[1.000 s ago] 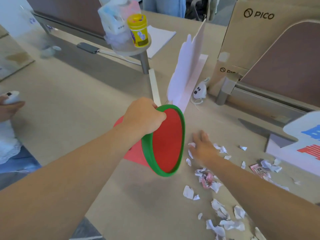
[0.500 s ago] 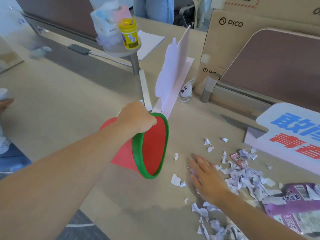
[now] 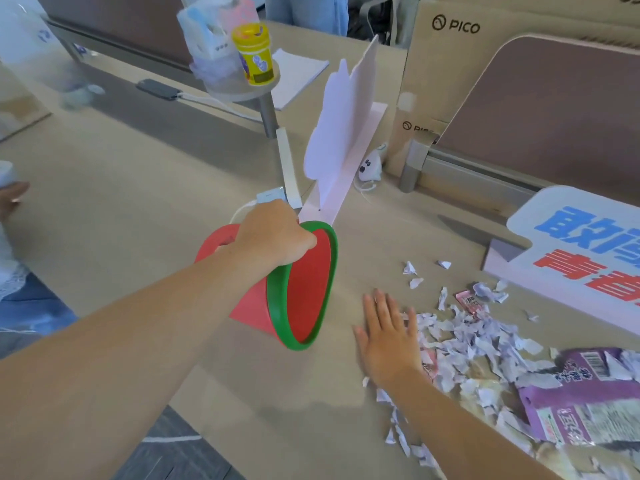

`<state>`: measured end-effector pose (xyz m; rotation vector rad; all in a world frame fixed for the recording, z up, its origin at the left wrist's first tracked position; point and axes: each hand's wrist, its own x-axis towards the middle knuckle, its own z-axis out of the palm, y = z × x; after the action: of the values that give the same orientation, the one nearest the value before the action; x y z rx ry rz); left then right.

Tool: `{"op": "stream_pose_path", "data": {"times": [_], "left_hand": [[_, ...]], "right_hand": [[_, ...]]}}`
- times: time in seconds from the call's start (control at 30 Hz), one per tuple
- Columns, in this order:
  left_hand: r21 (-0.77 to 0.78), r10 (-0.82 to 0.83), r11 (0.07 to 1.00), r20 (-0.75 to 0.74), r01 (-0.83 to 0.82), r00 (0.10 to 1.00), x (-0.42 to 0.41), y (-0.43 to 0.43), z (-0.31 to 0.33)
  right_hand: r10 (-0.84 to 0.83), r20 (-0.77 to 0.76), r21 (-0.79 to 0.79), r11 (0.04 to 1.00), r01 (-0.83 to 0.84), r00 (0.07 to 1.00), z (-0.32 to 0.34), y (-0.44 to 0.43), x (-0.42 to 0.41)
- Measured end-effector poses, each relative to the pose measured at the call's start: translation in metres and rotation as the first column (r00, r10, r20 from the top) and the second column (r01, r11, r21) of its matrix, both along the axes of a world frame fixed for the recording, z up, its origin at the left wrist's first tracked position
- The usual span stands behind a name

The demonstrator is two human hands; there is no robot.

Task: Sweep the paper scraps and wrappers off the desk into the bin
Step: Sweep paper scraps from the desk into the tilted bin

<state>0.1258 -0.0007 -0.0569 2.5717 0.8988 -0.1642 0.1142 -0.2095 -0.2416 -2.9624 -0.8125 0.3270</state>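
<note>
A red bin with a green rim [image 3: 304, 289] lies tipped on its side on the desk, its mouth facing right. My left hand [image 3: 273, 233] grips the top of its rim. My right hand [image 3: 384, 337] lies flat on the desk, fingers spread, just right of the bin's mouth and against the left edge of a heap of white paper scraps [image 3: 478, 344]. A small pink wrapper [image 3: 469, 301] lies among the scraps, and a large purple wrapper [image 3: 588, 400] lies at the right. A few loose scraps [image 3: 410, 270] sit farther back.
A white cut-out sign [image 3: 343, 123] stands behind the bin, a board with blue and red characters [image 3: 581, 251] at the right. A small round stand [image 3: 242, 91] holds a yellow jar [image 3: 254, 53] and tissues. Cardboard boxes [image 3: 453, 64] and dividers line the back. Another person's hand [image 3: 12, 195] shows at far left.
My right hand has drawn back to the right, away from the bin's mouth, to the edge of the scrap heap. The view has shifted right, bringing the purple wrapper in.
</note>
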Motion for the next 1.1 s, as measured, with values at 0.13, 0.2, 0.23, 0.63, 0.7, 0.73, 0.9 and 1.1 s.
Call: {"op": "stream_pose_path", "data": {"times": [0.13, 0.2, 0.23, 0.63, 0.7, 0.73, 0.9, 1.1], "left_hand": [[0.0, -0.037, 0.999, -0.006, 0.037, 0.999, 0.003, -0.013, -0.002], [-0.027, -0.064, 0.998, -0.012, 0.064, 0.998, 0.007, -0.023, -0.001], [-0.05, -0.073, 0.996, -0.012, 0.072, 0.997, 0.009, -0.026, 0.001], [-0.329, -0.187, 0.923, 0.067, 0.199, 0.98, 0.006, -0.061, 0.017], [-0.331, -0.164, 0.924, 0.106, 0.19, 0.981, 0.004, -0.06, 0.014], [-0.336, -0.161, 0.922, 0.114, 0.191, 0.98, 0.005, -0.059, 0.013], [-0.36, -0.149, 0.913, 0.149, 0.194, 0.978, 0.007, -0.049, 0.012], [-0.407, -0.145, 0.892, 0.151, 0.195, 0.978, 0.008, -0.04, 0.012]], "right_hand": [[-0.015, -0.052, -0.029, 0.999, 0.014, 0.999, 0.007, -0.038, -0.007], [-0.044, -0.059, -0.027, 0.999, 0.042, 0.997, 0.018, -0.052, -0.009], [-0.057, -0.039, -0.012, 0.998, 0.057, 0.998, 0.025, -0.057, -0.01], [-0.099, -0.011, 0.045, 0.994, 0.1, 0.995, 0.018, -0.073, -0.009], [-0.062, -0.059, 0.05, 0.997, 0.065, 0.996, 0.019, -0.07, 0.004], [-0.038, -0.05, 0.055, 0.998, 0.041, 0.998, 0.019, -0.069, 0.007], [0.055, 0.026, 0.18, 0.982, -0.059, 0.998, 0.016, -0.072, 0.007], [0.2, 0.087, 0.173, 0.962, -0.213, 0.976, 0.012, -0.072, 0.006]]}}
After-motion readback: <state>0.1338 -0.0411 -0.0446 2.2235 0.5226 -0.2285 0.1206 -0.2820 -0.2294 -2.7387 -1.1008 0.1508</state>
